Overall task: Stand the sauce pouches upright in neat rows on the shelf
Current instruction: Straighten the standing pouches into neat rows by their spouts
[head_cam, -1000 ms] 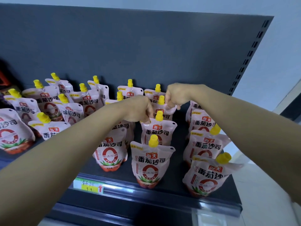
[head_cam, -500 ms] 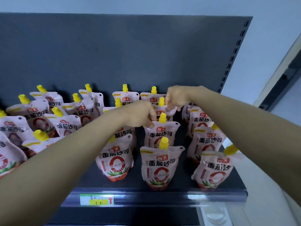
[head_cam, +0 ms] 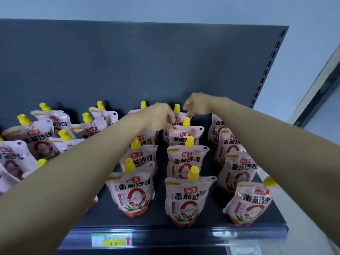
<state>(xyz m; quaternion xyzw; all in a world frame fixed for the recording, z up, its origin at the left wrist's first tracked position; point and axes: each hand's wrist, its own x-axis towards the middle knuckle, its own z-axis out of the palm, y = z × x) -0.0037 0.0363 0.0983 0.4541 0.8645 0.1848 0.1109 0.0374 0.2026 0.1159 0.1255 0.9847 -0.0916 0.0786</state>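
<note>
Pink sauce pouches with yellow caps stand on the dark shelf (head_cam: 184,234). On the right they form three front-to-back rows. The front pouches (head_cam: 134,192) (head_cam: 187,197) (head_cam: 252,203) stand upright. At the back of the middle row is a rear pouch (head_cam: 177,119). My left hand (head_cam: 161,118) has its fingers curled at this pouch's top left corner. My right hand (head_cam: 198,105) pinches its top right corner. Just in front of it stands another pouch (head_cam: 184,138). My left forearm hides part of the pouches behind it.
To the left, a looser cluster of pouches (head_cam: 42,142) leans at mixed angles. A dark back panel (head_cam: 128,70) closes the shelf behind, and a slotted upright (head_cam: 266,70) runs along the right. A green and yellow price tag (head_cam: 112,240) sits on the front rail.
Both hands have reached further back along the middle row, from the pouches nearer the front to the rear one. The view has shifted a little to the right and down.
</note>
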